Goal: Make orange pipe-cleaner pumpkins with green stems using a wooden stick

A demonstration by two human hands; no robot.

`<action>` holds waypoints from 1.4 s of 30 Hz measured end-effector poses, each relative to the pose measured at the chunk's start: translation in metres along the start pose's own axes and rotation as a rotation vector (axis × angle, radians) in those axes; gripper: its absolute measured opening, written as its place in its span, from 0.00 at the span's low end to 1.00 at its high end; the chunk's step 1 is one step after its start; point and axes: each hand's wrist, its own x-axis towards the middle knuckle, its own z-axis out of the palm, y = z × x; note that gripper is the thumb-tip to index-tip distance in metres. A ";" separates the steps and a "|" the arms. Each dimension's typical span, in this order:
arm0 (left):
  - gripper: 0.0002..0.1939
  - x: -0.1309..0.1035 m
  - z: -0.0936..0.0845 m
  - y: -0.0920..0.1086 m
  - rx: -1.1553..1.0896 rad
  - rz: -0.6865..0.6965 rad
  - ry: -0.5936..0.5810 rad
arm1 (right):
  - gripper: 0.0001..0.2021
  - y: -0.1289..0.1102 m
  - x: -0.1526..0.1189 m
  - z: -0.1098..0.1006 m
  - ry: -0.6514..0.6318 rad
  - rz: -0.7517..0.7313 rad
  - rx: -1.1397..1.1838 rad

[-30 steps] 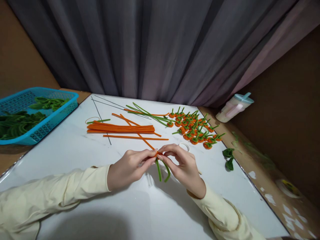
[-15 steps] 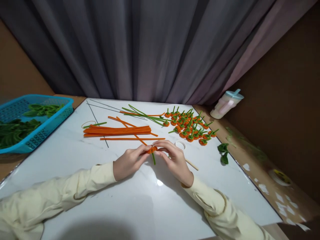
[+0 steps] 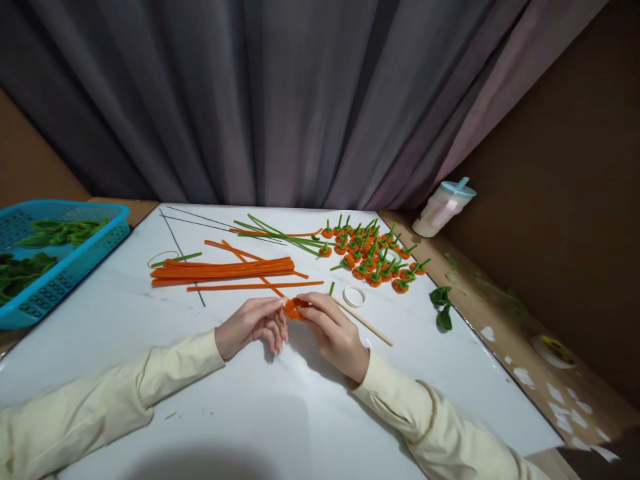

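The orange coil (image 3: 295, 309) is held above the counter (image 3: 240, 400), on the near side of the orange bundle (image 3: 225, 268), close to its right end. The grip of the right hand (image 3: 336, 337) is pinching the coil. The left hand (image 3: 253, 327) has its fingertips at the coil's left edge, with the other fingers loosely curled; I cannot tell if they press it. For good shaping, I think the right hand should hold firmly without flattening the coil, while the left guides only the edge. A loose orange strip (image 3: 278, 292) crosses the bundle and its end comes near the left hand, so it could catch there. To the right of the bundle lie the wooden stick (image 3: 367, 323), just beside the right hand, the white ring (image 3: 355, 306), and many orange-and-green pieces (image 3: 373, 277). To its left stands the blue basket (image 3: 107, 223).
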 end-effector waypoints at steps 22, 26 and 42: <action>0.20 -0.010 0.006 -0.018 0.470 0.326 0.083 | 0.18 -0.010 0.004 -0.002 0.000 -0.046 -0.050; 0.18 -0.012 0.005 -0.017 0.578 0.329 0.100 | 0.15 -0.012 0.008 -0.003 0.053 0.173 0.079; 0.18 -0.004 0.004 -0.014 0.463 0.225 0.102 | 0.15 -0.008 0.005 0.000 -0.063 0.216 0.206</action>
